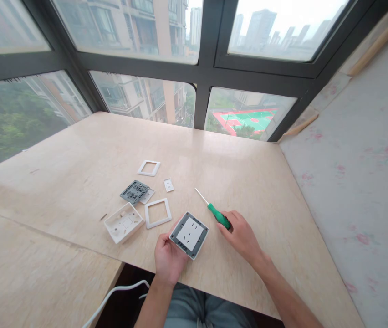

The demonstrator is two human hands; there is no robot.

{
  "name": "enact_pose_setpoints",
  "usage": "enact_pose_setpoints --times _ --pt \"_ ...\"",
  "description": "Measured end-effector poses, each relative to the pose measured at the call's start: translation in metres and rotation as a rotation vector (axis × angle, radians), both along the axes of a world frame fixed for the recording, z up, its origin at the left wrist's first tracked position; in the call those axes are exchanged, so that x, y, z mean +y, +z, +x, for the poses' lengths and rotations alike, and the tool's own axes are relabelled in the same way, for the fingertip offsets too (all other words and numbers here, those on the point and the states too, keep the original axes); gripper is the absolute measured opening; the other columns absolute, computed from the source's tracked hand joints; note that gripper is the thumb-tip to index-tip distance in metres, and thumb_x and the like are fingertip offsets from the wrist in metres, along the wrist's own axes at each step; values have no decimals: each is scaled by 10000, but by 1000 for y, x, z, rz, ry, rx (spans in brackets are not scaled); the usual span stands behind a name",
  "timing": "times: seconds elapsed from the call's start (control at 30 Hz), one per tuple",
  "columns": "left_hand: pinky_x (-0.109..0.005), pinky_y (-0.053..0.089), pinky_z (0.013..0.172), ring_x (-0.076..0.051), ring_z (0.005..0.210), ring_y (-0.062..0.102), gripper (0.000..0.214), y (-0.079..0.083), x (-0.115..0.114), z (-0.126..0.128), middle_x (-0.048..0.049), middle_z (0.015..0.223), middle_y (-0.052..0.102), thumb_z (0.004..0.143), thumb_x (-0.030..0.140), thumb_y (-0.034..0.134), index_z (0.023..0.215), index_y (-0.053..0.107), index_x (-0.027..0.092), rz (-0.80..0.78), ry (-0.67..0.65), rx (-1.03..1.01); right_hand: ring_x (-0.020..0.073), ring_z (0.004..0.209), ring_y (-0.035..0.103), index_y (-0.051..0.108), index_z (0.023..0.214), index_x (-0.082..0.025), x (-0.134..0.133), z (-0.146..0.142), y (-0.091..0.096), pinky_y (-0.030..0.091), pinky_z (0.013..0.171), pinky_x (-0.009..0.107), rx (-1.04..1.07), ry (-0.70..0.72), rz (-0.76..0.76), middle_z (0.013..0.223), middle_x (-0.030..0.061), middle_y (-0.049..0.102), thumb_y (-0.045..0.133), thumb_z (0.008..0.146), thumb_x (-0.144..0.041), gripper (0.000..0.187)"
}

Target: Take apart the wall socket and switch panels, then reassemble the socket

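My left hand (171, 260) is closed around the lower left side of a wall socket (190, 234), which has a white face with slots and a grey surround on a white base. It is tilted with its face up, near the front edge of the sill. To its right, my right hand (240, 232) grips the handle end of a green screwdriver (218, 216). The metal shaft points away to the upper left, apart from the socket. Left of the socket lie a white square frame (168, 210) and an open white mounting box (114, 228).
Farther back are another white frame (140, 172), a grey socket plate (133, 191), a small white cover piece (168, 185) and a small dark screw-like piece (103, 217). A white cable (119, 288) hangs by the front edge. Windows border the sill behind; a papered wall (361, 182) stands right.
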State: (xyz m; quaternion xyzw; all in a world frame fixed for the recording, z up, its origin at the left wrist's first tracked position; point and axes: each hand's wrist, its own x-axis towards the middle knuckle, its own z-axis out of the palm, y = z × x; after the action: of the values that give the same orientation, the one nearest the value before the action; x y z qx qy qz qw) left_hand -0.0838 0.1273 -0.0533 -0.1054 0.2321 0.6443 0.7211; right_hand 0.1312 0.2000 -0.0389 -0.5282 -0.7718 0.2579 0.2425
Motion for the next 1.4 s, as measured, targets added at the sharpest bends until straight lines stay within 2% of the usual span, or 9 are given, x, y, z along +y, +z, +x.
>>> enact_pose_setpoints --times 0.23,0.33,0.43,0.5,0.67,0.8,0.93,1.03,1.4 --pt "-433 451 1050 -245 1103 665 451 8 4 13 -96 1146 714 967 191 359 1333 622 192 -91 182 49 238 903 611 667 1046 -192 -9 20 5 511 770 371 418 -180 8 991 105 650 600 897 -434 293" --pt "-431 471 1030 -250 1098 662 425 12 4 17 -115 1191 692 1007 310 378 1319 625 162 -83 172 115 223 866 604 669 993 -190 -18 27 12 510 757 365 597 -304 59 963 90 641 654 867 -447 287" --pt "-428 502 990 -266 1082 659 470 11 0 18 -135 1241 664 954 452 521 1288 635 141 -29 121 224 210 879 594 667 985 -176 -27 30 20 492 770 359 742 -424 144 977 83 632 656 876 -442 288" --pt "-407 514 971 -274 1102 647 513 10 -2 20 -129 1254 656 859 428 673 1289 628 152 25 94 315 202 900 593 667 992 -167 -33 27 26 484 792 355 839 -457 194 996 84 627 633 901 -433 282" --pt "-395 537 909 -304 1094 645 707 9 -6 25 -137 1214 666 716 347 821 1347 569 154 97 34 502 225 965 650 645 1061 -189 -48 3 46 506 850 424 1205 -405 300 1073 86 629 606 935 -380 232" --pt "-370 543 857 -303 1067 652 706 10 -7 28 -138 1164 679 709 356 814 1333 572 133 111 9 568 167 827 612 633 1015 -184 -61 -18 59 495 790 359 1350 -399 430 913 39 615 670 898 -370 223" --pt "-324 540 789 -279 1004 667 687 8 -8 29 -123 1156 682 685 361 820 1296 601 136 136 1 579 138 769 540 628 981 -192 -72 -31 70 462 731 308 1492 -358 353 858 17 567 699 875 -410 252" --pt "-288 525 737 -257 968 669 657 8 -7 28 -117 1143 686 684 356 813 1275 624 140 152 -10 572 136 740 515 620 924 -196 -81 -41 79 456 726 315 1540 -316 281 824 9 542 679 885 -451 265" --pt "-271 494 701 -212 861 647 649 6 -8 28 -102 1078 697 676 342 779 1272 626 139 175 -19 571 122 695 493 555 826 -183 -99 -82 98 459 743 314 1509 -232 280 743 -12 506 651 921 -325 196"
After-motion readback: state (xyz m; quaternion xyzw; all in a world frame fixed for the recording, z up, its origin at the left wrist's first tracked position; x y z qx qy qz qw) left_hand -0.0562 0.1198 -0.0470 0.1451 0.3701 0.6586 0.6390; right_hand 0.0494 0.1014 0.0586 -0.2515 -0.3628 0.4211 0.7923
